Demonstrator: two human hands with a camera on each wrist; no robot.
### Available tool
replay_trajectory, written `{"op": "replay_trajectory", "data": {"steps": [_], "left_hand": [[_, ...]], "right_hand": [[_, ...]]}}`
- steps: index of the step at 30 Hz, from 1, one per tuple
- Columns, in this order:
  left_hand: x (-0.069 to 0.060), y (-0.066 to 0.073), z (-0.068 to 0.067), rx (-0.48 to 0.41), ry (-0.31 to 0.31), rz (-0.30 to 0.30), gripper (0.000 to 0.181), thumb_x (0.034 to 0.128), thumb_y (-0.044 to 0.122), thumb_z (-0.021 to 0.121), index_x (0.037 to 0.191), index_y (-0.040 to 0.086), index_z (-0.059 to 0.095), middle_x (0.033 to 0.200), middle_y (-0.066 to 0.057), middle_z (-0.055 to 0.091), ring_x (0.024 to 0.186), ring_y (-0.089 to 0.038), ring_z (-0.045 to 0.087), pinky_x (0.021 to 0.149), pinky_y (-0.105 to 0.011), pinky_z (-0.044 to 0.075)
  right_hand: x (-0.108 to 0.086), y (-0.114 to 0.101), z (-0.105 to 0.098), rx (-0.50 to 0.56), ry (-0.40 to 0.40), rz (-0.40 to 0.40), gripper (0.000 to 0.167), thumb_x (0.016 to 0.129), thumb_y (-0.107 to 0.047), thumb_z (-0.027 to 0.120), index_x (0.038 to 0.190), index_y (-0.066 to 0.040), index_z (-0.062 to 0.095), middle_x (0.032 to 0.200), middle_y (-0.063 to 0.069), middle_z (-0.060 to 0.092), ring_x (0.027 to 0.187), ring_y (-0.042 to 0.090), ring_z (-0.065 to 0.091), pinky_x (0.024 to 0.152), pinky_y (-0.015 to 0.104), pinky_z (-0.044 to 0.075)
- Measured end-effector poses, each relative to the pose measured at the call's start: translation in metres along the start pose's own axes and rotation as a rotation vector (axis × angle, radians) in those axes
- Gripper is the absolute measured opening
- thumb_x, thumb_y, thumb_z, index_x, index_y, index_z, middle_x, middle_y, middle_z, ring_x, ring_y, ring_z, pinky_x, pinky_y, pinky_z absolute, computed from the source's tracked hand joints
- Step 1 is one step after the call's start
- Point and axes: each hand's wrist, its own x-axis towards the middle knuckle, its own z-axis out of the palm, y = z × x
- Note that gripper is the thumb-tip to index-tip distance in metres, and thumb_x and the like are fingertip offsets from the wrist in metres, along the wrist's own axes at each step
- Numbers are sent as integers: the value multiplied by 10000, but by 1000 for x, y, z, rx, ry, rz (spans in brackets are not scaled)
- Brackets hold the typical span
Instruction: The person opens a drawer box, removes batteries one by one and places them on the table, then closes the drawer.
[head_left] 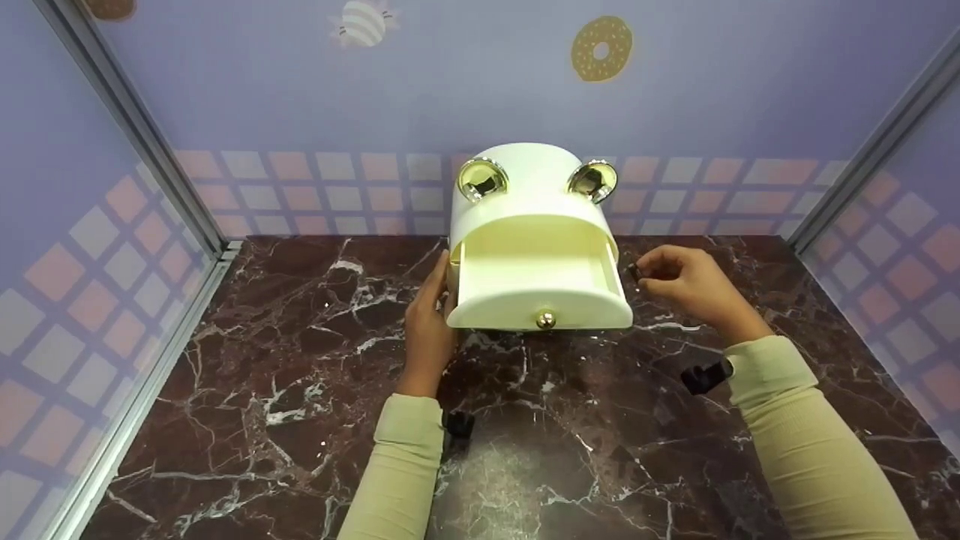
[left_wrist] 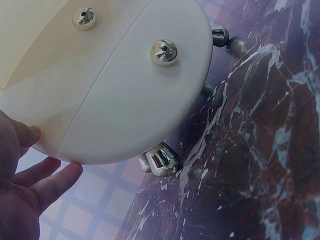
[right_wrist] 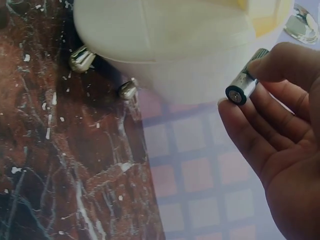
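Battery: a small silver cylinder with dark ends, the battery is raised off the tabletop, just beside the right side of the white box.
Right hand: the right hand pinches the battery between thumb and fingertips, one end facing the wrist camera.
Left hand: the left hand touches the left side of the box, its fingers mostly straight along it and the thumb near the front edge; it isn't clenched.
Box: rounded at the top, it stands upright on the table near the back wall, its front facing the person.
Drawer: pulled out toward the person, the drawer shows its pale inside from above.
Knobs: a shiny gold upper knob sits on the drawer's front; from the left wrist I also see a lower knob.
Ears: two round mirrored discs stand out from the top, one on each side.
Feet: shiny metal feet hold the base up from the dark, white-veined marble surface.
Sleeves: pale green-yellow sleeves cover both forearms, with black wrist devices at the cuffs.
Surroundings: lilac panels carry pink and white checks and a doughnut print.
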Motion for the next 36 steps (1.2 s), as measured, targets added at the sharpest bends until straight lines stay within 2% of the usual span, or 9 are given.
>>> {"op": "replay_trajectory", "data": {"steps": [6,12,20,25,32,36], "left_hand": [[0,0,0,-17,-4,-2,565,971,78,567,1484,253,409,1444,-28,526,1125,-215,646,860,-322,570],[1,-1,0,-25,4,1,549,973,98,568,1478,250,418,1445,-25,523,1152,-215,637,878,-310,566],[1,0,0,-27,14,7,548,966,90,577,1472,246,432,1433,-17,538,1112,-205,651,846,-316,571],[0,-1,-1,-19,6,-1,545,971,100,573,1474,252,428,1433,0,539,1085,-188,656,820,-309,571],[0,0,-1,-6,-2,-14,540,973,105,572,1474,247,428,1440,12,531,1082,-182,649,817,-321,567],[0,2,-2,9,-11,-16,539,980,109,561,1482,243,415,1456,14,513,1085,-192,651,819,-322,567]], "right_hand": [[0,7,10,20,12,52,236,847,-93,710,1071,-24,685,944,105,687,790,91,625,678,187,547],[0,13,19,0,28,80,238,847,-112,724,1067,-24,698,941,124,703,780,95,633,659,195,548],[2,20,31,-141,35,79,217,847,-110,711,1047,-25,714,929,144,724,797,196,640,685,267,534],[2,25,38,-154,35,90,228,844,-152,726,1037,-30,724,939,149,734,822,245,665,696,313,538],[1,32,49,-159,43,78,208,812,-158,746,972,-26,736,882,135,739,730,177,634,648,291,527],[1,35,54,-155,50,99,179,797,-145,741,938,-36,741,858,123,739,680,149,609,614,277,514]]}}
